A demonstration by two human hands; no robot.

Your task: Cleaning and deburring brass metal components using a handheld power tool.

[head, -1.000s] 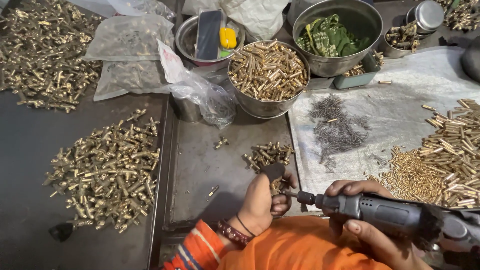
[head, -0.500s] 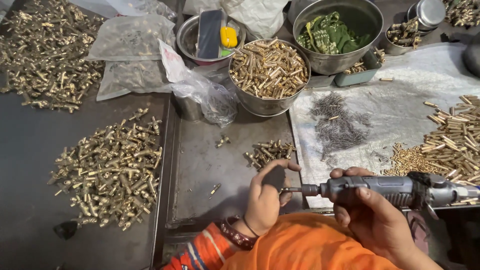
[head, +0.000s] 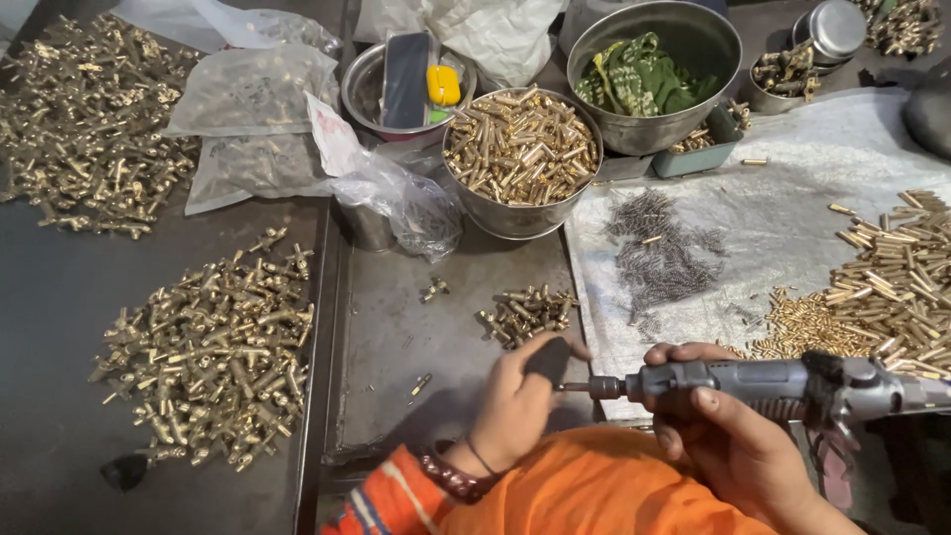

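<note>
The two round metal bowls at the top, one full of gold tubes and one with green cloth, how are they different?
The smaller round steel bowl is heaped to its rim with short brass tubes; the larger round steel bowl holds only a crumpled green cloth, with much bare wall showing. The smaller one sits nearer the person; the larger one sits behind it, to the right. Both are shiny grey metal, upright and open-topped.

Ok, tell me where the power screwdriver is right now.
In the head view the grey screwdriver lies level at the lower right, gripped by the right hand. Its tip meets the left hand, just below the small brass pile.
</note>
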